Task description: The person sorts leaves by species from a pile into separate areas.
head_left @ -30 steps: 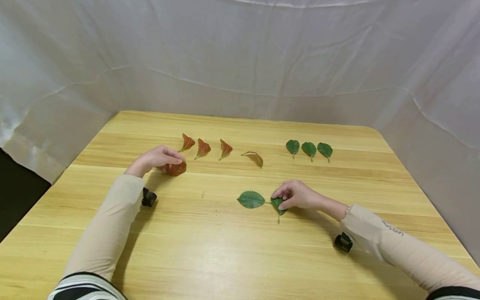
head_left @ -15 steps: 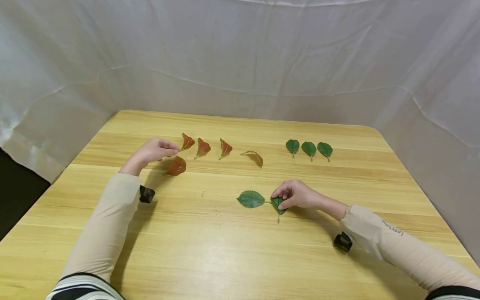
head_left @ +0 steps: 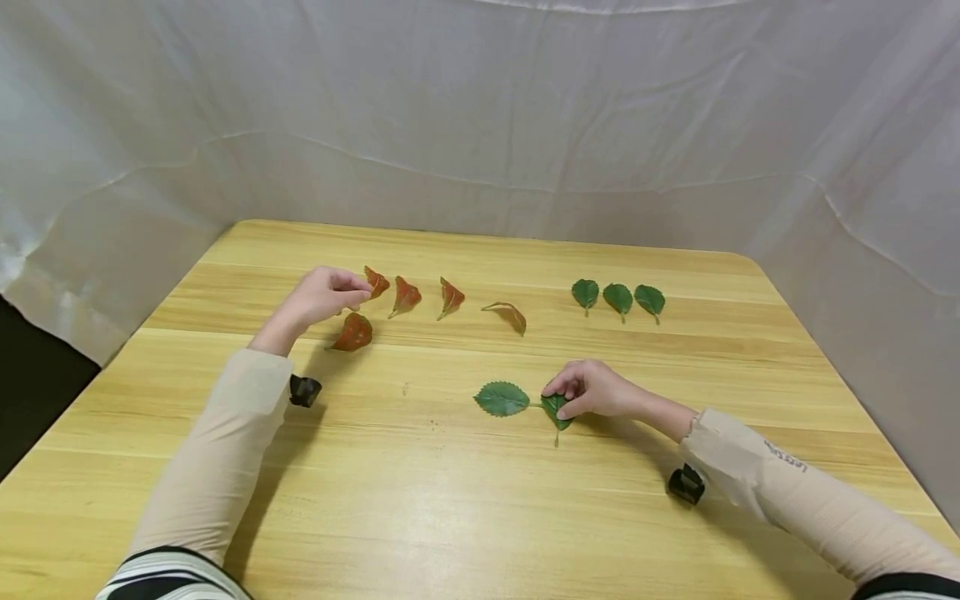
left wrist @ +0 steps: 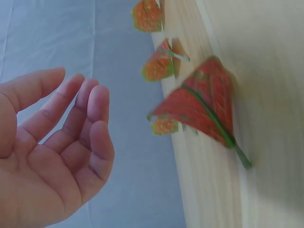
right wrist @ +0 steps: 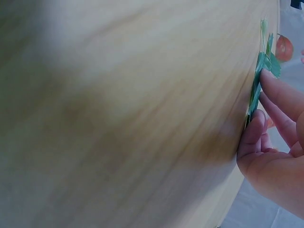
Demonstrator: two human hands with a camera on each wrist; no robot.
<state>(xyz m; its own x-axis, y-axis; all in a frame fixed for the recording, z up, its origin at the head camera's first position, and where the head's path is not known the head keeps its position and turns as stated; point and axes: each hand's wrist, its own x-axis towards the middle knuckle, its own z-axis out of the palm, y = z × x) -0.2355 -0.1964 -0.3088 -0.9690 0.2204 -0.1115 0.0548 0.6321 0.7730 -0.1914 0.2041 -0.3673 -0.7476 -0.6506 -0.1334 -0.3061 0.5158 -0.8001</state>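
My left hand [head_left: 322,296] is over the far left of the table, fingertips right at the leftmost red leaf [head_left: 378,282] of a row. In the left wrist view its fingers are loosely bent with a gap to the thumb and nothing between them. Another red leaf [head_left: 352,332] lies just below that hand; a large red leaf [left wrist: 204,102] shows close up in the left wrist view. Near the middle, my right hand [head_left: 596,390] holds a green leaf [head_left: 553,410] at the tabletop with thumb and fingertips, partly covering it. A second green leaf [head_left: 502,399] lies left of it, stem towards it.
Further red leaves [head_left: 406,297] continue the row, ending in a curled brownish one [head_left: 508,316]. Three green leaves [head_left: 618,299] lie side by side at the back right. A pale curtain [head_left: 480,133] hangs behind the wooden table [head_left: 420,517].
My left hand has let go of the lower red leaf and moved up and slightly right to the leftmost leaf of the row. The right hand stays on its green leaf.
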